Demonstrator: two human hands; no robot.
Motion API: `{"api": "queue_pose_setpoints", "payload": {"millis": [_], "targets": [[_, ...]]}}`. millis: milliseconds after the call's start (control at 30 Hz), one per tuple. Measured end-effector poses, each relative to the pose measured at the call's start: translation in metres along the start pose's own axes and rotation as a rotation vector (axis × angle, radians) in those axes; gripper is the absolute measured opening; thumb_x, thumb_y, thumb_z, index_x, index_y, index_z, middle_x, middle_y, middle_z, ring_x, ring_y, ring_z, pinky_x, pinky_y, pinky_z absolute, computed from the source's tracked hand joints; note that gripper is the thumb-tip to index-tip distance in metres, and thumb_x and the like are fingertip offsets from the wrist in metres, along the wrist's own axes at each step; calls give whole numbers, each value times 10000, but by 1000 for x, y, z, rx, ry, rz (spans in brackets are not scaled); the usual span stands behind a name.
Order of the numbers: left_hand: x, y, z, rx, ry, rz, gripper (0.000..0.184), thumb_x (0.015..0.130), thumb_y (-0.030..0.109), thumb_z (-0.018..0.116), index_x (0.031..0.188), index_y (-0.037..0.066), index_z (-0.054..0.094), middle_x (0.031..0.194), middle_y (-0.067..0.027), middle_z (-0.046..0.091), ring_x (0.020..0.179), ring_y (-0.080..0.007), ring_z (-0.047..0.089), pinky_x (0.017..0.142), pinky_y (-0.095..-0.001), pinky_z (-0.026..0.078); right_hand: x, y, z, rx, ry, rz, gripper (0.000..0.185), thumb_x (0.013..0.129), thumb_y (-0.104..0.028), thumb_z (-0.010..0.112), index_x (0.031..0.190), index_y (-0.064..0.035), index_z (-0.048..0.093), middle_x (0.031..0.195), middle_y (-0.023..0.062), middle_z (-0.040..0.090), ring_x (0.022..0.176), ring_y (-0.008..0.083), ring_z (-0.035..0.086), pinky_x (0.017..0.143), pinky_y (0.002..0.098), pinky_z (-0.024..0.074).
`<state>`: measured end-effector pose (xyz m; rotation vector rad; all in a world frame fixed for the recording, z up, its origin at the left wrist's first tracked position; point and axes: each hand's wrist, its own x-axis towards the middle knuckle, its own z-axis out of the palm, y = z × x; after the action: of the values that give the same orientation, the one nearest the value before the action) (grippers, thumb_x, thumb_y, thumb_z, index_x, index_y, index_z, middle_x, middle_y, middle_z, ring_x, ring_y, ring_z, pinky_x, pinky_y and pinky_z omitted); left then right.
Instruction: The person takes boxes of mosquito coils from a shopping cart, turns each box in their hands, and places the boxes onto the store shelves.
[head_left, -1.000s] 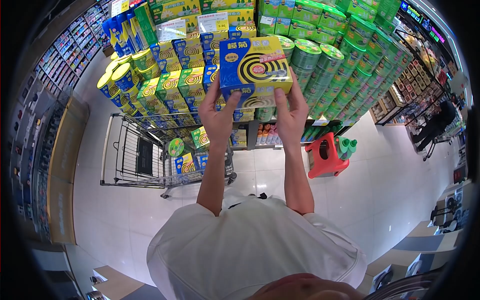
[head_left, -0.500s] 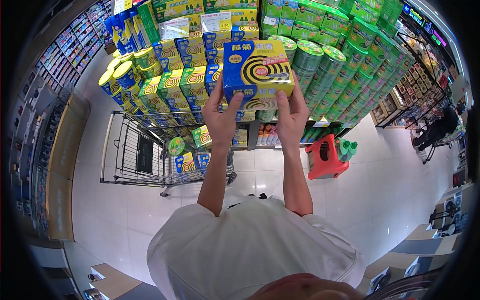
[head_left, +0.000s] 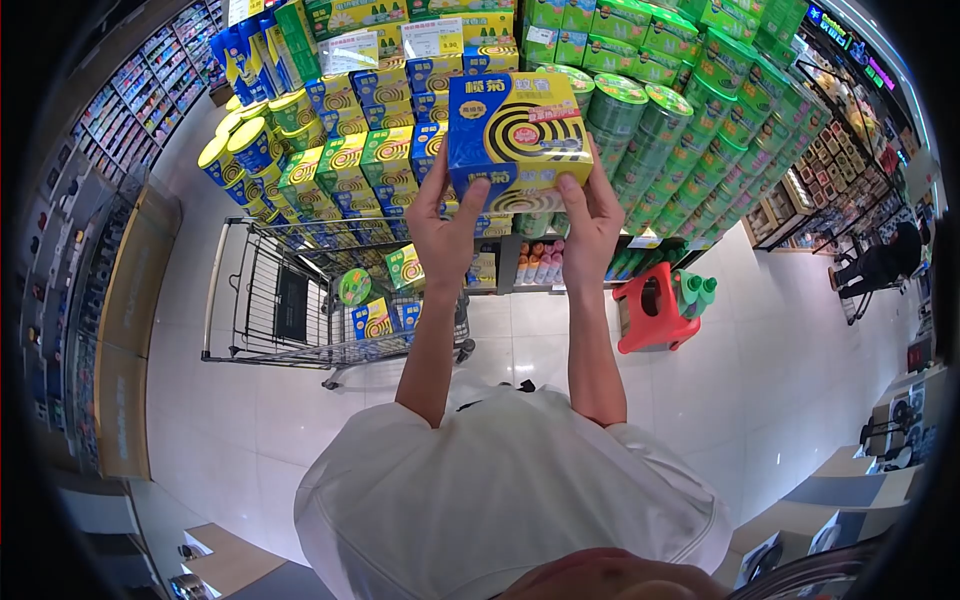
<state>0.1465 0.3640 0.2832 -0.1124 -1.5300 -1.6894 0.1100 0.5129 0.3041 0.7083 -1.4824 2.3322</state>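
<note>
A blue and yellow box [head_left: 520, 130] with a black spiral on it is held up between both hands, in front of the stacked goods. My left hand [head_left: 444, 232] grips its left side, the thumb on the lower front face. On the right side my right hand [head_left: 590, 225] holds it the same way, with the thumb near the lower right corner. Behind the box stand similar blue and yellow boxes [head_left: 382, 90] and, to the right, green cylindrical tubs [head_left: 612, 108]. The fingers behind the box are partly hidden.
A wire shopping cart [head_left: 225, 290] at the left holds several boxes and a round green item [head_left: 355, 287]. A red stool [head_left: 655, 310] stands at the right beside green bottles [head_left: 695, 288]. Farther right is a person in dark clothes [head_left: 880, 262] with a cart.
Both hands still hold the box; it has shifted slightly right and tilted a little over the last second. The distant person has moved slightly within the view.
</note>
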Motion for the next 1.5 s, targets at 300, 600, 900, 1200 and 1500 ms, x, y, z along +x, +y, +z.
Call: {"api": "queue_pose_setpoints", "payload": {"millis": [300,600,900,1200,1500], "targets": [[2,6,2,45,-27,112,621,907,79,730,1475,-22,500,1327,-146,660,1149,-186,647,1008,-316,493,1,-7,-1,21,46,82,540,1015,-109,614,1501,53,445,1344,134,630,1163,144,602,1004,287,479],[4,2,-5,148,-62,137,451,1029,180,595,1443,5,551,1269,-147,686,1124,-176,621,1003,-313,461,11,-11,-16,-65,32,152,457,1013,-162,645,1418,33,565,1245,112,692,1071,103,631,931,250,497],[9,-4,-14,177,-73,26,431,1034,210,598,1414,7,580,1223,-155,708,1068,-138,630,948,-291,482,16,-9,-21,-146,-5,176,457,994,-145,674,1398,45,577,1184,117,716,1004,97,653,878,243,520],[13,-7,-21,198,-89,-16,446,1008,162,615,1417,-10,565,1243,-162,710,1058,-128,651,932,-284,504,21,-8,-21,-129,-1,199,474,963,-114,707,1380,69,578,1199,146,712,1026,117,662,896,256,529],[15,-12,-21,167,-83,-17,470,963,99,658,1412,-9,574,1208,-145,722,985,-124,692,875,-268,528,22,-1,-19,-92,9,224,475,957,-116,710,1382,56,585,1179,136,717,1018,117,663,888,252,529]]}}
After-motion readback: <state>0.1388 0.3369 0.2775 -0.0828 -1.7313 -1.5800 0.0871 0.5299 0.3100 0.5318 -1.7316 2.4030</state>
